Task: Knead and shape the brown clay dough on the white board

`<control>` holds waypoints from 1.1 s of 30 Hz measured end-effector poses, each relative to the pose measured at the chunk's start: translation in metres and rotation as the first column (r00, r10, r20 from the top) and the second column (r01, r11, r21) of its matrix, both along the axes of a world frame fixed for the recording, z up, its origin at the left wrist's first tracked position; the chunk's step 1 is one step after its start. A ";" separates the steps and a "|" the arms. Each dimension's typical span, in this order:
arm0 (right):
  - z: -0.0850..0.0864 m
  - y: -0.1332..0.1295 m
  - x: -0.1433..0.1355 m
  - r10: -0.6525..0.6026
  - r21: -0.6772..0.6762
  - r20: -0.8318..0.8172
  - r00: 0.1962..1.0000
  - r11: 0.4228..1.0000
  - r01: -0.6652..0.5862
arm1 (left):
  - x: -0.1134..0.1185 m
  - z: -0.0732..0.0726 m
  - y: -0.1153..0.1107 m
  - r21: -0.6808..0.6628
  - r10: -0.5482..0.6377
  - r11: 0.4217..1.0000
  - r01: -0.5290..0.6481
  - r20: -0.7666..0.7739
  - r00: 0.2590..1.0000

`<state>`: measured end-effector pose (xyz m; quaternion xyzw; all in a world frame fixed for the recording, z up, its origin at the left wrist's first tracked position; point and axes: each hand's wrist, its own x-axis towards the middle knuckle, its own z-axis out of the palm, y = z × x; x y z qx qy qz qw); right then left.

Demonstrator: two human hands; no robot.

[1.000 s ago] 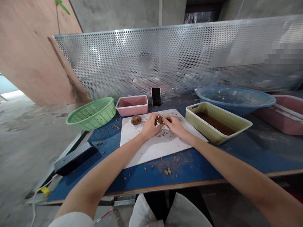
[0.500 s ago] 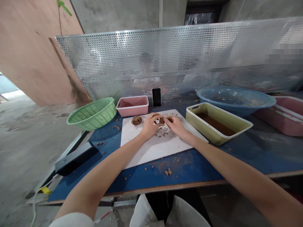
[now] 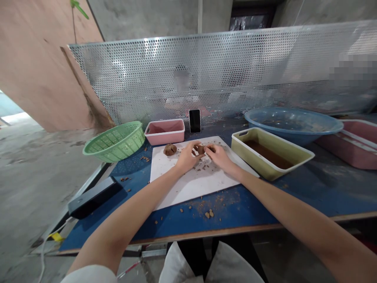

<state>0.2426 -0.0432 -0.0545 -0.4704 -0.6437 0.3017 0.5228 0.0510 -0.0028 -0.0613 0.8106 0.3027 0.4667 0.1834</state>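
Observation:
Both hands meet over a white board [image 3: 173, 192] strewn with dark brown crumbs. My left hand [image 3: 187, 157] curls its thumb and fingers around a small brown clay lump [image 3: 200, 149]. From the other side, my right hand [image 3: 218, 156] pinches the same lump with thumb and fingertips; its far fingers are partly hidden. A bigger, cracked brown clay ball [image 3: 170, 149] rests on the board to the left of my left hand.
Left stands a green basket [image 3: 114, 143]; behind the board are a pink bin [image 3: 165, 136] and an upright phone [image 3: 194, 121]. A yellow-green bin [image 3: 265, 161] of brown water and a blue basin [image 3: 294, 131] lie right. A dark box [image 3: 96, 198] sits at the left edge.
The fingers of my left hand have shifted slightly around the small lump, which appears a little turned. My right hand has hardly moved.

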 end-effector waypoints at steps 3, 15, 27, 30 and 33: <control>0.002 -0.001 0.000 0.005 -0.006 -0.001 1.000 1.000 -0.005 | -0.001 0.000 0.001 0.076 -0.042 0.996 0.046 -0.051 0.998; 0.001 -0.001 0.003 -0.021 0.080 0.017 1.000 0.997 0.020 | 0.000 -0.003 0.003 0.035 0.020 0.999 -0.020 -0.010 1.000; 0.005 0.001 0.001 0.143 -0.181 -0.374 0.916 0.958 -0.223 | -0.002 0.007 -0.009 0.161 -0.116 0.982 0.101 0.088 0.989; 0.006 -0.001 0.001 0.184 -0.221 -0.385 0.904 0.933 -0.284 | -0.005 0.008 -0.007 0.202 -0.067 0.978 0.058 0.038 0.997; 0.006 -0.002 0.002 0.220 -0.237 -0.396 0.891 0.913 -0.331 | -0.006 0.008 -0.005 0.194 -0.040 0.980 0.036 0.016 0.999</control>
